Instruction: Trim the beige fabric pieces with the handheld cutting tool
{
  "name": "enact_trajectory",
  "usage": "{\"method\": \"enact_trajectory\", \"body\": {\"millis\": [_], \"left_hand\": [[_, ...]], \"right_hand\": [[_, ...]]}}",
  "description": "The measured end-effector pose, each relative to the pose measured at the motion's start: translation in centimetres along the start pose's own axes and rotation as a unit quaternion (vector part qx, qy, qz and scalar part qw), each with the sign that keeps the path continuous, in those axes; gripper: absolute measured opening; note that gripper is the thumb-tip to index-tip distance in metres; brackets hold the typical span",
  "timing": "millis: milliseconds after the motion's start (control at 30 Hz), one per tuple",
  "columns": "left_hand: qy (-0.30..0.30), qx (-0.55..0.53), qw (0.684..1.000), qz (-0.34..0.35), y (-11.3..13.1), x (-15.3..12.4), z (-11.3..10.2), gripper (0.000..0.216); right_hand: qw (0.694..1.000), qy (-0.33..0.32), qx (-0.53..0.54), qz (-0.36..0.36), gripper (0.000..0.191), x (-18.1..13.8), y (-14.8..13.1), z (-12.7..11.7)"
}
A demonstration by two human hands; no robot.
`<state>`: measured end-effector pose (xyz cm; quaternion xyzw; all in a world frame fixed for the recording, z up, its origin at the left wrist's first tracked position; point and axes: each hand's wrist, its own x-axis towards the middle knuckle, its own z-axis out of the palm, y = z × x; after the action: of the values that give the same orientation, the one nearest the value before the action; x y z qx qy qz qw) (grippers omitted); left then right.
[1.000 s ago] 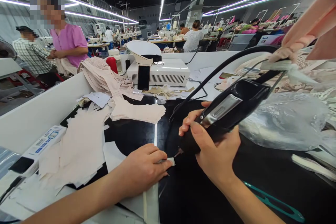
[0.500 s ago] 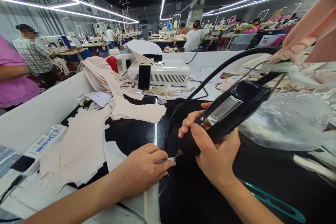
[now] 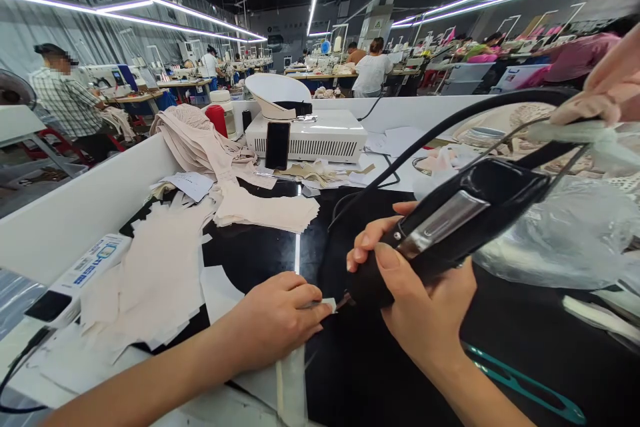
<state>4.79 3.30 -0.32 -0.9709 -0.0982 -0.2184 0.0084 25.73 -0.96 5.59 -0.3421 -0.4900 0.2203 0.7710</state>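
Observation:
My right hand (image 3: 425,287) is wrapped round a black corded handheld tool (image 3: 450,213) with a metal plate on its side. The tool slants down to the left, and its thin metal tip (image 3: 344,301) sits close to the end of a small whitish strip (image 3: 329,305). My left hand (image 3: 283,313) rests low on the black work surface (image 3: 350,373), fingers closed together on that strip. Most of the strip is hidden under the fingers. A thick black cable (image 3: 435,123) arches from the tool's upper end, where a cloth tie (image 3: 585,120) holds it.
Stacked pale fabric pieces (image 3: 155,267) lie to the left, more (image 3: 265,210) beyond my left hand. A white machine box (image 3: 310,137) and phone (image 3: 277,145) stand at the back. On the right are a clear plastic bag (image 3: 550,233) and teal handle (image 3: 530,383).
My right hand and the tool have shifted a little to the right, the tip drawing back from the strip's end. My left hand has barely moved. A pink-shirted person at the left has left the view.

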Motion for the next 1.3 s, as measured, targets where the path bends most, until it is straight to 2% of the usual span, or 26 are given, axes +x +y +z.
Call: {"method": "enact_trajectory", "body": {"millis": [267,433,767,1000,1200,1300], "left_hand": [[-0.001,-0.001,1.0,-0.002,0.0,0.1,0.1,0.021],[-0.016,-0.007,1.0,-0.007,0.1,0.0,-0.2,0.024],[-0.033,-0.05,0.996,-0.07,0.3,-1.5,-1.9,0.019],[-0.016,-0.02,0.997,-0.067,1.1,-2.4,-1.1,0.027],[0.008,0.01,0.999,-0.037,1.2,-2.3,-1.2,0.026],[-0.008,0.021,0.999,-0.023,1.2,-2.0,-1.4,0.029]], "right_hand": [[0.999,0.035,0.004,-0.012,0.042,1.0,0.1,0.3],[1.0,0.02,-0.007,-0.01,0.042,0.7,0.7,0.3],[0.999,0.032,-0.022,-0.027,0.045,0.4,-0.3,0.1],[0.999,0.029,-0.026,-0.019,0.047,0.1,-0.6,-0.2],[0.999,0.035,-0.035,-0.02,0.053,0.2,-0.5,-0.3],[0.998,0.039,-0.043,-0.016,0.052,0.2,-0.6,-0.3]]}}
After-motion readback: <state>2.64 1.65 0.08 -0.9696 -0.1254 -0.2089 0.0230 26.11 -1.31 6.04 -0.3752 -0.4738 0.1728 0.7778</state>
